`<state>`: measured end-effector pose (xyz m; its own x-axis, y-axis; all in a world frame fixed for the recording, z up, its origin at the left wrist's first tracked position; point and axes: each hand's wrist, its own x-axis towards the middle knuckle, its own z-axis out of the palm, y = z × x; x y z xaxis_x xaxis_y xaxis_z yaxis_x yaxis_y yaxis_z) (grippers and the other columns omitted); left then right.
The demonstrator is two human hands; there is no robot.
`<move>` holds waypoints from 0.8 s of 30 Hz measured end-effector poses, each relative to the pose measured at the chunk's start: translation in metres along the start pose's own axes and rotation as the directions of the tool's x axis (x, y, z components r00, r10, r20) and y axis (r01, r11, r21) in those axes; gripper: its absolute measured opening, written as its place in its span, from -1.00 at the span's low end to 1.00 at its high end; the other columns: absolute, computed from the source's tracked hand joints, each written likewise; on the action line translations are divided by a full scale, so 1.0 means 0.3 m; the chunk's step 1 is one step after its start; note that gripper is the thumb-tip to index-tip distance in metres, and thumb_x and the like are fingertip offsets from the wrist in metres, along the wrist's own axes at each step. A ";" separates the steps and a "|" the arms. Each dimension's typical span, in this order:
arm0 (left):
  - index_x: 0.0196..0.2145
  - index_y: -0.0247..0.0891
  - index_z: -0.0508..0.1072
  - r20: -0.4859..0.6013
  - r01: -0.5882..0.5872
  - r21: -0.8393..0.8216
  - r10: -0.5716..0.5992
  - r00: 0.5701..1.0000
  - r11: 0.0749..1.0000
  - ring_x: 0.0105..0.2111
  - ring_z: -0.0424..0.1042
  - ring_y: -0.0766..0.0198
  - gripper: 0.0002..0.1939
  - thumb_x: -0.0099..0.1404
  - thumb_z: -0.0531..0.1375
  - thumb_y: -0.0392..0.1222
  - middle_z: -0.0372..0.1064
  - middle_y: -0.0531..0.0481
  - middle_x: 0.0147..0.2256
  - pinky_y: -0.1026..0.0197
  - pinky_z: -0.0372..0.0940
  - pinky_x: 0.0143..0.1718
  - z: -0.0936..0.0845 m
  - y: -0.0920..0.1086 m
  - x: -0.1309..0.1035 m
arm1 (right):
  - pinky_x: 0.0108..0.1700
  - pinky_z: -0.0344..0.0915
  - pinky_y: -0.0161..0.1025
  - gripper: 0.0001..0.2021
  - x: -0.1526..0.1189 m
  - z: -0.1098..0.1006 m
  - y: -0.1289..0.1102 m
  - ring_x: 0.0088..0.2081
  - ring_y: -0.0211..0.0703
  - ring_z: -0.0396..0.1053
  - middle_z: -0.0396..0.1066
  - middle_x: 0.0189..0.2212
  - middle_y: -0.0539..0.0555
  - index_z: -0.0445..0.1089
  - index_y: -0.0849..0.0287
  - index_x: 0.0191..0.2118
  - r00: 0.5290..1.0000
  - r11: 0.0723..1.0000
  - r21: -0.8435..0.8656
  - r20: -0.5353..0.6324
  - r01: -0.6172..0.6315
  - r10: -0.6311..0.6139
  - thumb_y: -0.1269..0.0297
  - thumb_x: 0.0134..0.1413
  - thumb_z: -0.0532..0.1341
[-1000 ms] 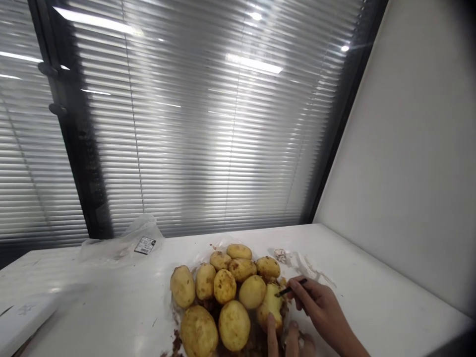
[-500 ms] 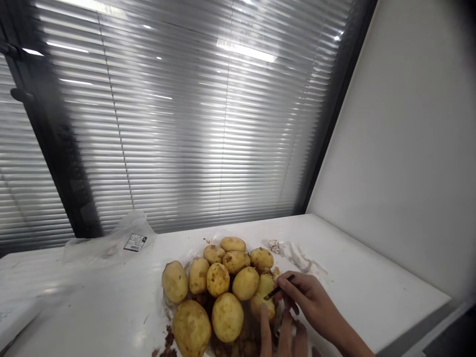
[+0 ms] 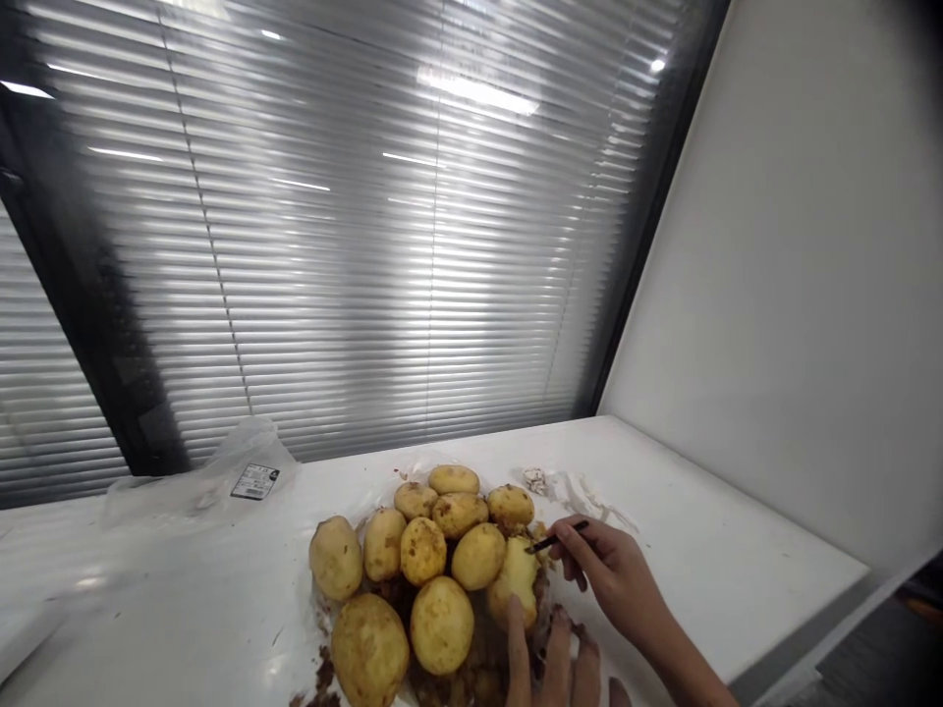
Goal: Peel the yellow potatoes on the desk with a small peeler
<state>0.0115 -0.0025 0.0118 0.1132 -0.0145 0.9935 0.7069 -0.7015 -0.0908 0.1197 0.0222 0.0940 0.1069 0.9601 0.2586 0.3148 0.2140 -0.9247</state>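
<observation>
At the bottom edge, the left hand (image 3: 549, 668) reaches up from below, its fingertips (image 3: 511, 614) resting on a partly peeled potato (image 3: 516, 581); whether its grip closes round the potato I cannot tell, since most of the hand is cut off. Just right of it, the right hand (image 3: 611, 574) has its grip pinched shut on a thin dark blade (image 3: 556, 539), the tip lying against the top of that same potato. The potato sits at the right edge of a pile of unpeeled potatoes (image 3: 423, 550) on the white counter (image 3: 722, 560), with brown peelings (image 3: 324, 673) scattered around the near side. Farther back to the right lies a small crumpled scrap (image 3: 535, 479). Far left, a clear plastic bag (image 3: 213, 476) with a label lies before the window blinds (image 3: 331, 245).
</observation>
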 end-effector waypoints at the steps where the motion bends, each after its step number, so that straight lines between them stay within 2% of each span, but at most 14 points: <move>1: -0.47 -0.19 0.36 0.004 0.002 -0.009 -0.001 1.000 1.000 -0.17 0.50 0.16 -0.91 0.16 0.14 -0.32 0.50 0.11 -0.40 -0.29 -0.01 0.28 0.001 0.002 0.002 | -0.60 0.21 -0.33 -0.51 -0.001 -0.002 -0.003 -0.60 -0.22 0.30 0.44 -0.56 0.07 0.46 0.22 -0.44 1.000 1.000 0.022 0.014 -0.010 0.010 -0.17 0.15 0.16; 4: -0.52 -0.19 0.34 -0.014 0.035 -0.011 -0.035 0.999 0.999 -0.18 0.49 0.16 -0.86 0.16 0.12 -0.35 0.49 0.10 -0.42 -0.27 -0.02 0.29 0.001 0.001 0.016 | -0.58 0.24 -0.32 -0.50 -0.006 -0.005 -0.013 -0.59 -0.22 0.32 0.46 -0.54 0.07 0.47 0.22 -0.45 0.994 1.000 0.018 0.107 -0.012 0.010 -0.17 0.15 0.17; 5: -0.52 -0.19 0.34 -0.016 0.031 -0.012 -0.032 0.999 0.999 -0.19 0.49 0.18 -0.85 0.17 0.11 -0.35 0.49 0.10 -0.43 -0.26 -0.03 0.29 0.000 0.000 0.021 | -0.57 0.25 -0.31 -0.50 -0.007 -0.005 -0.016 -0.59 -0.22 0.32 0.46 -0.54 0.08 0.48 0.22 -0.46 0.995 1.000 0.006 0.103 -0.005 0.004 -0.18 0.14 0.16; 9: -0.52 -0.19 0.37 0.007 -0.034 -0.024 0.034 0.999 0.999 -0.22 0.48 0.20 -0.84 0.19 0.11 -0.33 0.48 0.10 -0.42 -0.27 -0.07 0.30 -0.004 -0.006 0.028 | -0.61 0.23 -0.31 -0.48 -0.009 -0.007 -0.018 -0.61 -0.22 0.30 0.45 -0.55 0.09 0.48 0.22 -0.43 1.000 1.000 0.028 -0.022 0.002 -0.002 -0.21 0.11 0.17; 12: -0.54 -0.19 0.35 -0.023 0.029 -0.034 -0.030 0.999 0.999 -0.18 0.47 0.18 -0.83 0.18 0.11 -0.36 0.48 0.09 -0.41 -0.25 -0.04 0.29 -0.005 -0.007 0.029 | -0.60 0.24 -0.32 -0.52 -0.010 -0.008 -0.017 -0.60 -0.22 0.32 0.45 -0.55 0.08 0.48 0.22 -0.43 0.996 0.998 0.057 0.091 -0.013 0.008 -0.16 0.14 0.18; 14: -0.53 -0.19 0.36 -0.020 0.000 -0.039 -0.001 1.000 0.999 -0.20 0.47 0.18 -0.83 0.18 0.10 -0.37 0.47 0.09 -0.43 -0.26 -0.02 0.28 -0.008 -0.011 0.035 | -0.58 0.25 -0.32 -0.53 -0.010 -0.008 -0.012 -0.60 -0.23 0.33 0.46 -0.54 0.07 0.48 0.22 -0.44 0.991 0.999 0.047 0.133 -0.001 -0.005 -0.14 0.17 0.18; 18: -0.50 -0.20 0.37 0.019 -0.100 -0.044 0.101 0.995 0.994 -0.21 0.47 0.15 -0.84 0.21 0.12 -0.35 0.47 0.04 -0.42 -0.30 -0.04 0.27 -0.020 -0.022 0.049 | -0.59 0.23 -0.34 -0.54 -0.005 -0.010 0.005 -0.59 -0.25 0.30 0.45 -0.53 0.07 0.48 0.23 -0.40 0.999 0.997 0.074 0.008 0.032 -0.033 -0.13 0.18 0.17; 22: -0.49 -0.22 0.36 0.031 -0.074 -0.040 0.076 0.997 0.996 -0.15 0.46 0.14 -0.88 0.18 0.14 -0.36 0.46 0.03 -0.39 -0.32 -0.05 0.26 -0.024 -0.024 0.043 | -0.57 0.23 -0.34 -0.54 -0.009 -0.012 0.013 -0.60 -0.25 0.31 0.47 -0.53 0.07 0.49 0.24 -0.40 0.991 0.996 0.084 0.134 0.000 -0.012 -0.11 0.19 0.17; 24: -0.48 -0.22 0.36 0.040 -0.082 -0.041 0.084 0.996 0.996 -0.14 0.46 0.13 -0.90 0.16 0.16 -0.36 0.46 0.03 -0.37 -0.32 -0.05 0.27 -0.026 -0.028 0.037 | -0.55 0.24 -0.33 -0.54 -0.011 -0.013 0.016 -0.58 -0.23 0.33 0.48 -0.53 0.08 0.48 0.24 -0.42 0.991 0.998 0.057 0.130 0.019 -0.026 -0.11 0.19 0.17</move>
<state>0.0014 -0.0024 0.0242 0.2002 -0.0446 0.9787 0.6657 -0.7268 -0.1693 0.1247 0.0195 0.0898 -0.0252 0.9694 0.2443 0.2621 0.2422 -0.9342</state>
